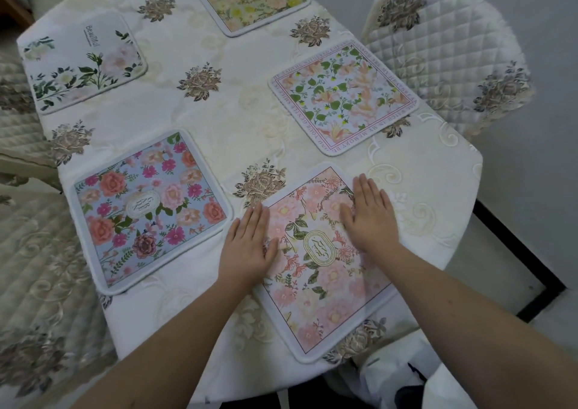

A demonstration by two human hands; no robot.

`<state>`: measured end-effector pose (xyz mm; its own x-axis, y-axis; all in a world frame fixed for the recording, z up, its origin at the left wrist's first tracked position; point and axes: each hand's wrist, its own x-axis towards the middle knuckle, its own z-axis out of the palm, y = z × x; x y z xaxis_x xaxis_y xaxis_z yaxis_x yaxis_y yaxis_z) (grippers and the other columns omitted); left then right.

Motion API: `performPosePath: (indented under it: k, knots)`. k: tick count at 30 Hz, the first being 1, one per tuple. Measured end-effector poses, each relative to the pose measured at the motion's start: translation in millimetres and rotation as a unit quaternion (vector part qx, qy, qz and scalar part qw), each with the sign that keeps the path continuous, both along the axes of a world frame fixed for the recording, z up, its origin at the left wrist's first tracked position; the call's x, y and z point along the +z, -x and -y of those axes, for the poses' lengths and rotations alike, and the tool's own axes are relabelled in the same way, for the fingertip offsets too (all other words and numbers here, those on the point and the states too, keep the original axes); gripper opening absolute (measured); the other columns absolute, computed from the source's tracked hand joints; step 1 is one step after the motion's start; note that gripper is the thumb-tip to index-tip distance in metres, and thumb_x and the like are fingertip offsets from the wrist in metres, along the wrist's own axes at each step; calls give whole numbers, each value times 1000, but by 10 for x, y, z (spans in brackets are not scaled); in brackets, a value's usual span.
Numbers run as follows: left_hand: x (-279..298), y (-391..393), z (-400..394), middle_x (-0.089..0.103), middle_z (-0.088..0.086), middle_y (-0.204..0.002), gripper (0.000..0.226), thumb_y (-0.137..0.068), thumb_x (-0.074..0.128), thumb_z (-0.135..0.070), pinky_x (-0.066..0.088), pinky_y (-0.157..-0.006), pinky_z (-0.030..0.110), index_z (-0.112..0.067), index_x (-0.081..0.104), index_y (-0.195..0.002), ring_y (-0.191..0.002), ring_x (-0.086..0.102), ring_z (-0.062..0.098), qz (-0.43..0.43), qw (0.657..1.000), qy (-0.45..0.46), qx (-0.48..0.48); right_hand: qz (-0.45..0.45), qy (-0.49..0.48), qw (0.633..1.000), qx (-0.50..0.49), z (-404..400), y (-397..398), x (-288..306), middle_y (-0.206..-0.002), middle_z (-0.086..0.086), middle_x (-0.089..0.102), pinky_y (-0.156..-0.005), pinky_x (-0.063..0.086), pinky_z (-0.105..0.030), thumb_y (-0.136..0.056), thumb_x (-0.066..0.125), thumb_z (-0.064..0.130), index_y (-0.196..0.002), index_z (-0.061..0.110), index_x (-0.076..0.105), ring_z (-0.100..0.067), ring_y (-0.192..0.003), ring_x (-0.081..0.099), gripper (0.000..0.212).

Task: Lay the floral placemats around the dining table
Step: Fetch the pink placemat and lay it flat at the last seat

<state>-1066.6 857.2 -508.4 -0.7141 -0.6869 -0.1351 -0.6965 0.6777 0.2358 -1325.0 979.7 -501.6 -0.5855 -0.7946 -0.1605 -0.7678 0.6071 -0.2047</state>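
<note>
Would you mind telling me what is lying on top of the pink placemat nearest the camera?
Both hands, left and right, rest flat on the pink placemat. The print beneath the palms is hidden.

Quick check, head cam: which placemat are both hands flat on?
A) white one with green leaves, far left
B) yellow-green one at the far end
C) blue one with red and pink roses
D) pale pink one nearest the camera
D: the left hand and right hand both lie with straight fingers on the pale pink placemat; the other four mats are untouched.
</note>
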Motion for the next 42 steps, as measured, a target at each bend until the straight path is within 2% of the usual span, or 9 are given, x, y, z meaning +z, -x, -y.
performPosePath:
  k: [7,12,15,19,23,26,30,36,42]
  knots:
    - [51,-332,171,-1,-4,-165,59,-103,6,-44,-2,-123,28,-21,2,-157,-153,1,12,14,998,2,-69,-10,2,998,-63,-478,-9,3,-165,-6,11,-123,3,-38,-99,14,54,-157,12,14,-18,-151,6,72]
    - [124,-249,21,0,0,-165,59,-105,31,-21,-13,-120,29,-17,7,-159,-153,1,18,-4,998,30,-47,2,23,990,-139,-641,-404,106,-164,-15,10,-122,-2,-41,-97,17,46,-157,11,8,-28,-151,5,70]
    - [145,8,-231,-9,-4,-163,63,-106,32,-25,-13,-121,32,-19,-2,-159,-153,-7,16,-17,996,-6,-84,32,48,994,-89,-448,-882,177,-165,-6,2,-119,-11,-34,-101,18,39,-157,15,4,-18,-152,-3,62]
    - [114,272,-483,-3,-2,-164,58,-104,28,-27,2,-124,38,-16,9,-158,-153,-1,16,-2,994,-21,-108,66,44,997,-20,-155,-1353,123,-165,-3,0,-121,-8,-34,-92,-7,40,-157,15,5,-16,-151,-5,70]
    - [60,198,-474,17,1,-165,57,-104,18,-36,11,-123,39,-16,24,-157,-153,12,16,18,992,-12,-128,21,13,1000,-13,-156,-1506,3,-162,-6,21,-119,9,-39,-100,14,36,-153,11,28,-20,-150,17,61]
    - [70,96,-342,23,0,-163,56,-104,25,-41,10,-121,38,-19,29,-156,-151,19,18,24,989,2,-144,-10,35,999,3,-316,-1509,-54,-160,-5,27,-118,12,-40,-101,24,39,-152,13,31,-18,-149,21,59]
    - [40,-92,-128,16,-1,-165,60,-104,30,-47,2,-122,36,-24,21,-158,-152,14,18,33,990,0,-134,-9,25,1000,1,-466,-1504,-55,-163,0,14,-122,8,-42,-102,26,46,-156,21,19,-15,-151,8,60]
    - [114,-410,253,-11,-8,-164,63,-103,12,-55,-17,-117,24,-29,-4,-158,-151,-11,10,43,991,0,-129,3,4,999,-51,-590,-1542,-46,-165,0,9,-121,6,-44,-99,26,47,-157,27,16,-15,-152,5,62]
    - [138,-531,377,-15,-7,-164,64,-100,3,-58,-17,-118,23,-28,-9,-155,-150,-16,7,20,988,-17,-154,1,-10,997,-82,-736,-1628,-28,-165,0,1,-122,3,-41,-99,10,51,-157,20,7,-13,-151,-2,66]
